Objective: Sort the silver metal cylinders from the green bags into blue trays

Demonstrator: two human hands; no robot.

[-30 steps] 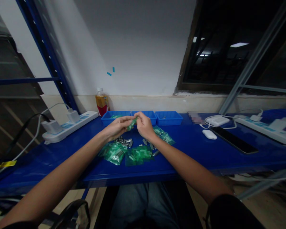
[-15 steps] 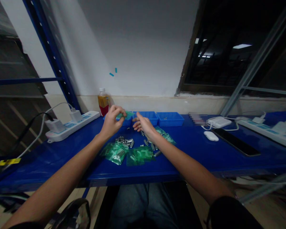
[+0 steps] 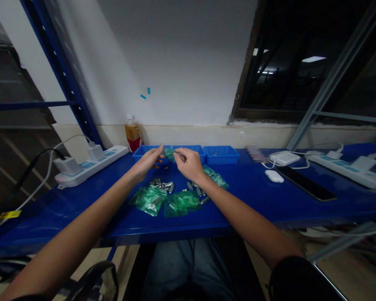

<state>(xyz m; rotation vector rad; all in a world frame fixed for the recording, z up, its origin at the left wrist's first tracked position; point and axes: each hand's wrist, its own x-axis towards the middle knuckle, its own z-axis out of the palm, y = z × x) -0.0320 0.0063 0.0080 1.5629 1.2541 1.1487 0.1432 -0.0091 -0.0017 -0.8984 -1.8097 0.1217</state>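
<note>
My right hand [image 3: 190, 164] pinches a small green plastic bag [image 3: 169, 154] and holds it up over the blue trays. My left hand [image 3: 148, 161] reaches toward the bag with its fingers stretched out, the tips at the bag's left edge. Below my hands, on the blue table [image 3: 257, 196], lie several small metal parts [image 3: 163, 185]. Nearer to me is a heap of green bags [image 3: 150, 201], with more bags [image 3: 217, 179] beside my right wrist.
Three blue trays stand along the back: left [image 3: 141, 151], middle [image 3: 196, 150], right [image 3: 222, 155]. A drink bottle [image 3: 133, 133] and a power strip [image 3: 90, 165] are at the left. At the right are a white mouse [image 3: 274, 176], a phone [image 3: 310, 184], a charger [image 3: 285, 158] and another power strip [image 3: 347, 169].
My hands parted, the left lifting a green bag toward the left tray. Now they have come together again, with a green bag in my right hand's pinch and my left fingers spread.
</note>
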